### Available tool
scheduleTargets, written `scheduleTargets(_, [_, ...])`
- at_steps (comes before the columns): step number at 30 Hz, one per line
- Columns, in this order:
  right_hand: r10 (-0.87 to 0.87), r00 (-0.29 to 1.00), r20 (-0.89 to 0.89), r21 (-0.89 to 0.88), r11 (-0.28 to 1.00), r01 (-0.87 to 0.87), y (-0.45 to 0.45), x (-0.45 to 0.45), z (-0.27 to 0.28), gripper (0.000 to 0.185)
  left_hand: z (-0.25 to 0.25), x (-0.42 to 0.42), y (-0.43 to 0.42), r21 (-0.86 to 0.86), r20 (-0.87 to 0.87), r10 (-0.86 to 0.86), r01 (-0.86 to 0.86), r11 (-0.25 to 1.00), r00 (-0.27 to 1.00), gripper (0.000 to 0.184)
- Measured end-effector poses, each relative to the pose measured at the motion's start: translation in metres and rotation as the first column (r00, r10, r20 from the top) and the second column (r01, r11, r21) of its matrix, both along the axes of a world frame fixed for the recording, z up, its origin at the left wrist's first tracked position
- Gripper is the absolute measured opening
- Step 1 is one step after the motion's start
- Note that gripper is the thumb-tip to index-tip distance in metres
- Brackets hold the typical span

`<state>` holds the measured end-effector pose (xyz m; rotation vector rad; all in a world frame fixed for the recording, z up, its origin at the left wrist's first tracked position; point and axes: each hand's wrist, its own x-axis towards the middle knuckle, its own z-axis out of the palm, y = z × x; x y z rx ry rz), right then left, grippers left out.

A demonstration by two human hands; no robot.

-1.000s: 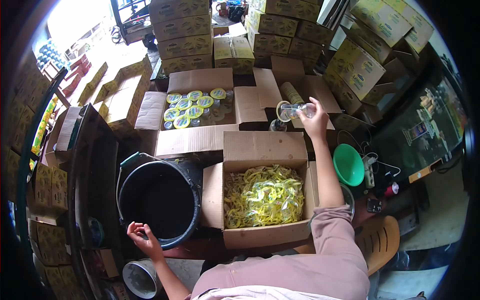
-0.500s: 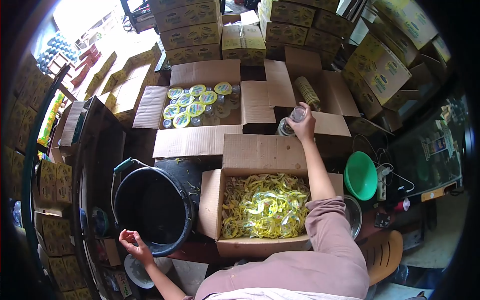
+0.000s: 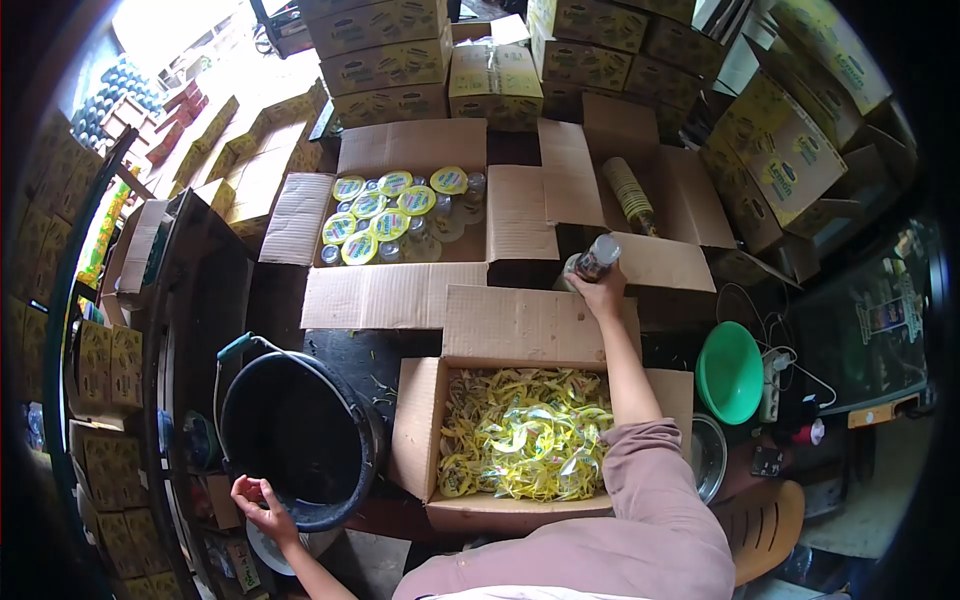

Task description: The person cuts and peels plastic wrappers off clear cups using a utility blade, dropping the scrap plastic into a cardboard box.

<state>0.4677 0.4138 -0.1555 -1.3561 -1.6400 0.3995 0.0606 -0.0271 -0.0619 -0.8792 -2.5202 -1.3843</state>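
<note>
My right hand [image 3: 602, 292] is closed around a clear plastic cup [image 3: 598, 256], held tilted in front of the right-hand carton. Another clear rounded piece shows at its left side; I cannot tell whether it is a second cup. Near the bucket's lower left rim, my left hand [image 3: 264, 508] is empty, its fingers loosely bent and apart. The black bucket [image 3: 300, 430] has a handle with a green grip. Between my arms stands an open carton [image 3: 415, 420] filled with yellow and clear plastic strips [image 3: 530, 440].
Behind, an open carton [image 3: 390, 292] holds several yellow-lidded cups [image 3: 388, 222]. In the right-hand carton [image 3: 690, 190] leans a stack of cups [image 3: 628, 195]. A green bowl [image 3: 728, 370], a metal bowl [image 3: 708, 455] and cables lie right. Printed boxes [image 3: 390, 65] are stacked behind.
My right hand has lowered slightly, and the cup in it has turned more upright. The whole view has shifted a little. My left hand stays beside the bucket.
</note>
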Motion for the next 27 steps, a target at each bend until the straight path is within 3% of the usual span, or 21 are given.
scheduleTargets(3, [0.031,0.999,-0.026,-0.085,0.996,-0.033,0.0,0.001,0.009,0.081,0.006,0.004,0.001,-0.011,0.013,0.008,-0.008,1.0,1.0,0.025])
scheduleTargets(7, [0.202,0.914,-0.351,-0.049,0.971,-0.233,-0.008,0.004,0.026,0.086,0.006,0.005,0.002,-0.004,0.018,0.005,-0.005,1.0,1.0,0.024])
scheduleTargets(8, [0.191,0.899,-0.393,-0.151,0.952,-0.268,-0.012,0.007,0.032,0.087,0.009,0.007,0.003,-0.003,0.028,0.004,-0.004,1.0,1.0,0.023])
scheduleTargets(10, [0.1,0.967,-0.234,0.158,0.985,-0.064,-0.021,0.001,0.048,0.078,0.01,0.008,0.005,0.027,0.042,-0.008,0.007,1.0,0.999,0.022])
scheduleTargets(13, [-0.097,0.979,-0.181,0.523,0.833,0.18,-0.04,-0.027,0.094,0.06,0.011,0.007,0.004,-0.005,0.03,-0.01,0.01,1.0,0.999,0.022])
scheduleTargets(14, [-0.118,0.987,-0.108,0.623,0.766,0.16,-0.048,-0.047,0.115,0.052,0.01,0.006,0.003,-0.005,0.036,-0.016,0.016,1.0,0.999,0.022])
scheduleTargets(17, [0.127,0.991,-0.031,0.579,0.811,-0.085,-0.03,-0.103,0.11,0.051,0.006,0.003,0.001,-0.016,0.018,-0.022,0.023,1.0,1.0,0.022])
scheduleTargets(19, [0.169,0.963,0.211,0.438,0.864,-0.248,-0.002,-0.135,0.092,0.052,0.007,0.005,0.001,-0.029,0.026,-0.018,0.019,0.999,1.0,0.021])
scheduleTargets(21, [0.074,0.915,0.396,0.175,0.972,-0.154,0.051,-0.176,0.044,0.06,0.005,0.002,0.001,-0.031,0.012,-0.005,0.005,1.0,1.0,0.021])
scheduleTargets(23, [0.162,0.872,0.463,-0.014,0.984,-0.175,0.09,-0.194,0.02,0.07,0.009,0.001,0.003,-0.052,0.028,-0.02,0.021,0.998,0.999,0.02])
scheduleTargets(27, [0.199,0.799,0.568,-0.125,0.98,-0.155,0.148,-0.214,-0.005,0.073,0.009,0.001,0.002,-0.042,0.088,-0.034,0.038,0.998,0.996,0.02])
